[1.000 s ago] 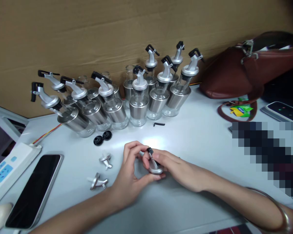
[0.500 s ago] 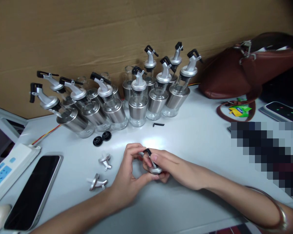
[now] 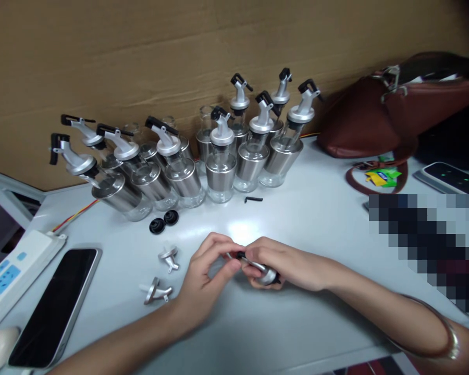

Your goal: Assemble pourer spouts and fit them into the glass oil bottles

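My right hand [image 3: 285, 263] grips a silver pourer spout [image 3: 266, 273] with a black lever, tilted on its side just above the white table [image 3: 316, 219]. My left hand [image 3: 207, 276] pinches the spout's black tip [image 3: 240, 255] between thumb and fingers. Two bare silver spouts [image 3: 168, 257] [image 3: 155, 291] lie to the left of my hands. Two black rubber rings [image 3: 163, 221] rest beyond them, and a small black lever piece [image 3: 254, 199] lies ahead. Several glass and steel bottles [image 3: 221, 172] with spouts fitted stand at the back.
A black phone [image 3: 54, 304] and a white power strip [image 3: 11, 271] lie at the left. A brown leather bag [image 3: 379, 117] sits at the back right, with a second phone [image 3: 449, 177] and a green packet [image 3: 385, 176]. Cardboard [image 3: 180, 47] walls the back.
The spout has tipped from upright onto its side and shifted right in my right hand. My left fingers moved in to pinch its black tip.
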The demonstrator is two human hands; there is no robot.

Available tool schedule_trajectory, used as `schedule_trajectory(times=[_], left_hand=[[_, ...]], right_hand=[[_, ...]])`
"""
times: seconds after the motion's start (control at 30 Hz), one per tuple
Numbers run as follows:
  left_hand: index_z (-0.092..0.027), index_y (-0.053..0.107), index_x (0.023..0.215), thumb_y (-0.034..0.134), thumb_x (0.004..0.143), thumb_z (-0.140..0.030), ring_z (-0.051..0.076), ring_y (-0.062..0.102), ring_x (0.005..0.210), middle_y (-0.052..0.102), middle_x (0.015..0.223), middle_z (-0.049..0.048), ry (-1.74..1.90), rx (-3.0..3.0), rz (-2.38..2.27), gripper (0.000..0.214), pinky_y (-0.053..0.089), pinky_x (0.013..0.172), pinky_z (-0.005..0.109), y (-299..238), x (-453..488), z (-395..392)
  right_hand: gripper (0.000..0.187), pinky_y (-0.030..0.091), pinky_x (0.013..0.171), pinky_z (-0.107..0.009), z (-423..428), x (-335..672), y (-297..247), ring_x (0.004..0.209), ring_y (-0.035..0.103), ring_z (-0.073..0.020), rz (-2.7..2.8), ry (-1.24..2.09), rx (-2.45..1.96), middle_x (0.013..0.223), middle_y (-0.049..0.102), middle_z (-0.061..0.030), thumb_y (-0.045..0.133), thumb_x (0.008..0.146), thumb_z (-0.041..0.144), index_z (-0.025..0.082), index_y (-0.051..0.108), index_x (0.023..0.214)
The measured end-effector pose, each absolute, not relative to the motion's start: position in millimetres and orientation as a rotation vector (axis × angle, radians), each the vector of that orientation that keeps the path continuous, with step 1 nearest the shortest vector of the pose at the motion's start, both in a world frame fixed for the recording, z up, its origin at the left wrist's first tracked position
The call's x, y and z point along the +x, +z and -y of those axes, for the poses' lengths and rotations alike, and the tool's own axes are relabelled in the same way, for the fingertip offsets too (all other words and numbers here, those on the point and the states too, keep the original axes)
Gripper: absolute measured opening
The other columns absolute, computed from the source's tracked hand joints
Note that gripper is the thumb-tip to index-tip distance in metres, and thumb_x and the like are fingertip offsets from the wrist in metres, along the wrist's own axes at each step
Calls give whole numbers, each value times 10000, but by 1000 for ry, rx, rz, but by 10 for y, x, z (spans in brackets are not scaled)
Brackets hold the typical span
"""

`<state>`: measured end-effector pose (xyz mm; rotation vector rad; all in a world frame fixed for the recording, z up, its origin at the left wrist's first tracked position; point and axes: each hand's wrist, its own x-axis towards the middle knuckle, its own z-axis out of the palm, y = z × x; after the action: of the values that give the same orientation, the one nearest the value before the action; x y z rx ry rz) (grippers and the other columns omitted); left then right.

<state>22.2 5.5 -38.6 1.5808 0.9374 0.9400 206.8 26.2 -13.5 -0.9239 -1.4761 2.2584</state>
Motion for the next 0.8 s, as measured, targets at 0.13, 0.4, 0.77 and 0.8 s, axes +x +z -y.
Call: schedule_trajectory(times=[0.13,0.4,0.77,0.8], left_hand=[[-207,710,939,570,904,-233,179,572,840,573,884,46,934,1603,-923,146,475,788,299,-365,233,-65],[-203,704,871,645,847,-171,160,570,736,602,755,7,1001,1501,-960,71,454,719,286,-408,244,-72],[-207,674,813,680,818,-144,137,542,702,555,749,-12,1073,1450,-965,63,416,672,250,-449,224,-28],[-207,666,806,678,816,-136,135,541,707,553,754,-12,1088,1433,-964,73,416,675,247,-456,226,-25]], right_hand=[[360,272,466,-222,-261,2072,-146,478,309,-78,1617,2160,-1075,568,384,50,404,884,445,190,413,630],[693,345,508,-239,-235,2075,-121,526,427,-107,1749,1934,-1269,594,475,-11,221,884,744,164,503,629],[784,372,553,-264,-250,2054,-124,493,482,-117,1614,1828,-1216,512,536,-21,290,803,830,147,590,564],[775,368,548,-264,-259,2058,-130,472,466,-111,1591,1816,-1218,494,524,-14,299,800,829,153,574,540]])
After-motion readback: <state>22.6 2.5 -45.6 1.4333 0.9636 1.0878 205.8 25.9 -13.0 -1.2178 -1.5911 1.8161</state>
